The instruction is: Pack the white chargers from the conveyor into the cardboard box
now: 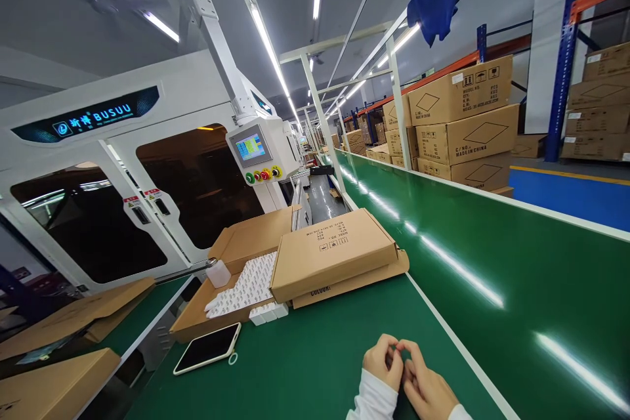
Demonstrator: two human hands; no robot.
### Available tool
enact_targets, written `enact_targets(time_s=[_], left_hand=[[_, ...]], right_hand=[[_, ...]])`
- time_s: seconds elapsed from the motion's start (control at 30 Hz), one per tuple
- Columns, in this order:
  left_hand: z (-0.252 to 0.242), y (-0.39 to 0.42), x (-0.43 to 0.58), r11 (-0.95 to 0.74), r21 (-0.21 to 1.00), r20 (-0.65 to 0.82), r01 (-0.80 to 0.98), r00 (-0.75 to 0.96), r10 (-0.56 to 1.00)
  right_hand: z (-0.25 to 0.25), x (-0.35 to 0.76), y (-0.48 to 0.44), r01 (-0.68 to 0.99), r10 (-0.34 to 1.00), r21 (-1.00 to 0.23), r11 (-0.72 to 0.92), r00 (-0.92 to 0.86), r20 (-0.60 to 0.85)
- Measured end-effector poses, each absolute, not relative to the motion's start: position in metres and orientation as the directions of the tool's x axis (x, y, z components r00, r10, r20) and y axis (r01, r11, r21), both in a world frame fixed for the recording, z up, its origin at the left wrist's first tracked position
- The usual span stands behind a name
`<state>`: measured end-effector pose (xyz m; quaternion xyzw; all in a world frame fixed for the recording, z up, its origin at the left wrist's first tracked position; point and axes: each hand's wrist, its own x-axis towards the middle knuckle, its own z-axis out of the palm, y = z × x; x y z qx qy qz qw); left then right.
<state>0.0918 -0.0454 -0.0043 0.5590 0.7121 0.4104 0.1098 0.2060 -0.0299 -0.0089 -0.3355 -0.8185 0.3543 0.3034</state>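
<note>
My left hand (pixel 382 362) and my right hand (pixel 427 388) meet above the green work surface (pixel 315 367), near its front right. The fingers of both are curled in, and the index fingertips touch. Whatever lies between the fingers, if anything, is hidden. To the left, a phone (pixel 209 348) with a pale case and ring lies flat. Behind it stands an open carton (pixel 197 312) filled with small white printed boxes (pixel 249 285). Several white boxes (pixel 268 313) sit just outside its front edge. A closed flat carton (pixel 335 252) rests beside it on another cardboard piece.
A long green conveyor belt (pixel 472 249) runs along the right. At the left stands a white machine (pixel 197 98) with dark doors and a control panel (pixel 256 151). Large cartons (pixel 462 125) are stacked beyond the belt. More cardboard (pixel 63 380) lies at the lower left.
</note>
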Motion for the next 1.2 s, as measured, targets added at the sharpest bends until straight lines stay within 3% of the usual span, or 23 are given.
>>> enact_targets(time_s=[1.2], left_hand=[[-0.0037, -0.0454, 0.0932, 0.005, 0.716, 0.335, 0.698, -0.35, 0.875]], right_hand=[[-0.008, 0.2052, -0.0303, 0.346, 0.777, -0.772, 0.533, -0.562, 0.285]])
